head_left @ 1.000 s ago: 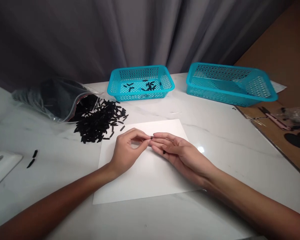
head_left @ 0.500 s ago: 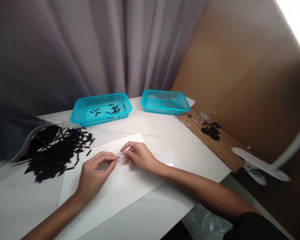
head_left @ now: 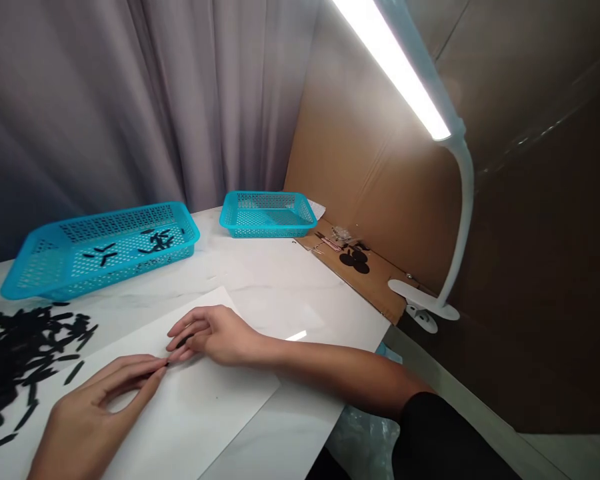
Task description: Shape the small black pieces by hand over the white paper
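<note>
Both my hands rest on a white paper sheet (head_left: 205, 413) on the marble table. My left hand (head_left: 97, 407) has thumb and forefinger pinched together at the tip, where a tiny black piece (head_left: 168, 362) seems to sit between the two hands. My right hand (head_left: 215, 333) lies with fingers stretched toward the left hand's fingertips, touching that same spot. A pile of small black pieces (head_left: 20, 353) lies on the table to the left of my left hand.
A turquoise basket (head_left: 50, 257) with several black pieces stands at the back left; a second turquoise basket (head_left: 267, 213) stands farther right. Brown cardboard (head_left: 370, 273) with small dark items borders the table's right edge. A white clamp lamp (head_left: 430, 307) arches overhead.
The view has swung to the right, bringing the lamp and cardboard wall in and pushing the pile and bag off to the left. My hands stay fingertip to fingertip on the paper.
</note>
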`<state>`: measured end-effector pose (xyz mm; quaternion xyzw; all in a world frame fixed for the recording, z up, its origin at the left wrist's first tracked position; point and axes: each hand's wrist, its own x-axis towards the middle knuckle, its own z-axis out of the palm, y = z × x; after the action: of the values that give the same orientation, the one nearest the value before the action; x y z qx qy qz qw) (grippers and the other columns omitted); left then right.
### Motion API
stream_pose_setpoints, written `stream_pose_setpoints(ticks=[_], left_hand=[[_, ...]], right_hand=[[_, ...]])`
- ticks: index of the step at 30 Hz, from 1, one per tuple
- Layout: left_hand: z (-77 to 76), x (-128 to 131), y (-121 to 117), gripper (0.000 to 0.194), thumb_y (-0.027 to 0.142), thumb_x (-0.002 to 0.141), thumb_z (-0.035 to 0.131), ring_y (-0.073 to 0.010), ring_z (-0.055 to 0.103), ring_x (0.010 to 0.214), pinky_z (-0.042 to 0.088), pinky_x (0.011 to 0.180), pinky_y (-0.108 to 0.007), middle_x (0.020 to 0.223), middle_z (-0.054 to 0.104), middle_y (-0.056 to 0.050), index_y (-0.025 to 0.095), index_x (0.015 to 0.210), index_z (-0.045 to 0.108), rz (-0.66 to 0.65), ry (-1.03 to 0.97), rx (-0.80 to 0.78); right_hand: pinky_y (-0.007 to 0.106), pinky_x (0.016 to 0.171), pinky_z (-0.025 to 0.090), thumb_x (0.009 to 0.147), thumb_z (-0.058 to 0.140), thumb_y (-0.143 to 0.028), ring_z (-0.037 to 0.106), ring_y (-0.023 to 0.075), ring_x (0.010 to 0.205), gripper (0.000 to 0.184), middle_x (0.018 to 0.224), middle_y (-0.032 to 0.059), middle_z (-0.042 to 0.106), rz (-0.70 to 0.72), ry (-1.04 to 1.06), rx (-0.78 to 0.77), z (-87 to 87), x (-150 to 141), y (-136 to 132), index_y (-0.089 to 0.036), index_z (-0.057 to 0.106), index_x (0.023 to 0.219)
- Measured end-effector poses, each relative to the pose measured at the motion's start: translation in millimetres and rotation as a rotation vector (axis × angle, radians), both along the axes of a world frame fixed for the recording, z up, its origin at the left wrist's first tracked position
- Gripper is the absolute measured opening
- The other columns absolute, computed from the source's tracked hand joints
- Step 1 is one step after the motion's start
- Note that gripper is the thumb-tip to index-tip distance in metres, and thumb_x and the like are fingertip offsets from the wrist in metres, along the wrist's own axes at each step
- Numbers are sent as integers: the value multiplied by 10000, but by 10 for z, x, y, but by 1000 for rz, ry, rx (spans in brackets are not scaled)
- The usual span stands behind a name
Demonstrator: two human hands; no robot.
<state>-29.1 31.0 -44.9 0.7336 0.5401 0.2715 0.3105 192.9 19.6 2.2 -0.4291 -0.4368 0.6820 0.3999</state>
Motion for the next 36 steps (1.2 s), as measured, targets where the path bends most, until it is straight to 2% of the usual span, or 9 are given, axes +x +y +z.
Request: stream_pose_setpoints(ticks=[4,8,10,16,19,24,31,36], left_hand=[[60,22,-32,430,671,702,712,-240,709,1001,582,947,-293,1052,739,3,284,887,735,81,-65,-39],[126,39,-57,446,643,660,769,-208,745,907,605,734,-162,995,761,12,291,931,725,155,-106,-119],[154,47,-62,453,631,639,788,-200,758,863,596,664,-131,971,772,15,299,942,733,160,-113,-139],[251,131,-62,332,564,648,791,-199,763,800,617,694,-164,909,782,1,284,827,777,83,-184,-65],[334,196,-89,236,478,673,808,-182,751,757,619,693,-174,863,779,-6,274,789,788,33,-241,9],[440,262,-149,29,247,763,787,-147,719,712,593,643,-172,775,756,-26,227,783,789,-20,-432,78],[397,234,-168,51,224,790,787,-145,704,794,579,701,-214,840,756,-33,209,838,784,13,-414,70],[399,240,-172,40,202,798,781,-146,698,785,577,681,-229,836,752,-37,204,838,781,-11,-455,81]], right_hand=[[308,809,573,831,620,-105,713,154,779,102,869,48,697,-24,-59,46,15,-12,-67,-181,608,899],[350,798,570,807,697,-182,728,213,804,135,784,36,715,-29,-157,126,20,-1,-111,-205,624,919],[348,805,567,779,738,-215,733,228,838,144,754,26,712,-31,-183,160,18,7,-115,-206,631,875],[334,795,579,680,839,-374,754,236,831,280,739,23,722,-66,-159,200,32,16,-90,-195,654,788],[330,821,584,683,834,-368,759,230,860,282,808,42,745,-108,-136,198,75,3,-110,-187,664,816],[347,873,578,756,777,-255,755,218,893,174,884,65,767,-150,-123,180,156,-12,-177,-185,673,876],[319,851,596,801,767,-277,757,214,913,164,939,65,783,-178,-271,238,186,-35,-215,-189,691,917],[328,841,614,778,801,-315,764,229,911,217,942,65,793,-191,-196,136,176,-64,-224,-199,682,917]])
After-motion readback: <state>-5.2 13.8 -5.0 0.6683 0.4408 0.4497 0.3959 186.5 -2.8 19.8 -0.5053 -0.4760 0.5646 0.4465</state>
